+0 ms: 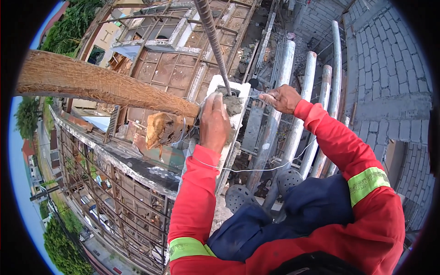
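Note:
A thin pale wire (250, 96) is pinched in my right hand (284, 98), which is closed around it. From there it runs left toward the foot of an upright ribbed steel bar (213, 41). My left hand (214, 123) has its fingers stretched out, laid over the top of a pale concrete block wall (234, 130) beside the bar. Grey mortar (234, 105) sits round the bar's base, next to my left fingertips. A rough timber pole (110, 87) ends close to the left hand, above a cut wood end (161, 130) with wire around it.
Several long whitish poles (300, 101) stand to the right, before a grey block wall (389, 64). My perforated clogs (240, 197) are high above the ground. A loose length of wire (275, 168) sags between my arms. Rusty framing (114, 197) lies lower left.

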A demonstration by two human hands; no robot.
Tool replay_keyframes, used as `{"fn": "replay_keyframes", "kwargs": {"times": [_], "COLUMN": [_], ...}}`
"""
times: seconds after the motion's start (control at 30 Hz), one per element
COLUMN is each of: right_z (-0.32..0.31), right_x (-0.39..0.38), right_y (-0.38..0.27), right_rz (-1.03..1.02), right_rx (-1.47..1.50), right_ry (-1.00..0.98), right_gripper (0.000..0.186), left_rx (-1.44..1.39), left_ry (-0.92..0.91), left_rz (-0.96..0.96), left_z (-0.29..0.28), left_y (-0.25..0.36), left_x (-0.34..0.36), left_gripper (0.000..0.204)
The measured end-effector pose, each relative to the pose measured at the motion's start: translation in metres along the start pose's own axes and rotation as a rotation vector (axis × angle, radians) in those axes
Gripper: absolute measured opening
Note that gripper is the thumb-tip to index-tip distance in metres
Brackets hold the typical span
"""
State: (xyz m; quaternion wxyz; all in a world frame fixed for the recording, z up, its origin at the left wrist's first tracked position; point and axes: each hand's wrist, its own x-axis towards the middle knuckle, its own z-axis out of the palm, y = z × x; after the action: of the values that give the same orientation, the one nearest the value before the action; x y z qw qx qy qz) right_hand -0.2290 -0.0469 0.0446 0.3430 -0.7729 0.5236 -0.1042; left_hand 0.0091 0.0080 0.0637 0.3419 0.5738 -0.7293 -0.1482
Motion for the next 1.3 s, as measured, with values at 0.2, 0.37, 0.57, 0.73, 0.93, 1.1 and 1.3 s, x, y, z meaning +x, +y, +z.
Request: {"fn": "replay_keyframes", "kwargs": {"times": [0.2,0.37,0.57,0.73,0.93,1.1,1.3], "right_z": [-0.014,-0.01,-0.021,-0.017,0.018,0.041,0.031], "right_x": [0.015,0.023,0.025,0.016,-0.026,-0.039,-0.023], "right_y": [-0.005,0.002,0.004,0.022,0.007,0.019,0.019], "right_rz": [0.036,0.012,0.085,0.096,0.149,0.306,0.402], "right_rx": [-0.297,-0.342,-0.322,-0.285,0.112,0.385,0.326], "right_ry": [-0.121,0.039,0.022,-0.008,-0.016,-0.046,-0.095], "right_gripper": [0.051,0.048,0.055,0.053,0.055,0.058,0.06], "left_rx": [0.192,-0.203,-0.005,-0.001,-0.03,-0.059,0.341], "left_ry": [-0.13,-0.165,-0.056,0.014,0.022,-0.044,-0.04], "left_rz": [0.006,-0.098,-0.024,0.03,0.04,-0.027,0.131], "left_z": [0.014,0.016,0.033,0.038,0.033,0.027,0.021], "left_y": [-0.035,-0.024,-0.027,-0.031,-0.034,-0.032,-0.031], "left_x": [0.027,0.037,0.035,0.031,0.032,0.023,-0.003], "left_gripper": [0.029,0.026,0.023,0.021,0.019,0.018,0.027]}}
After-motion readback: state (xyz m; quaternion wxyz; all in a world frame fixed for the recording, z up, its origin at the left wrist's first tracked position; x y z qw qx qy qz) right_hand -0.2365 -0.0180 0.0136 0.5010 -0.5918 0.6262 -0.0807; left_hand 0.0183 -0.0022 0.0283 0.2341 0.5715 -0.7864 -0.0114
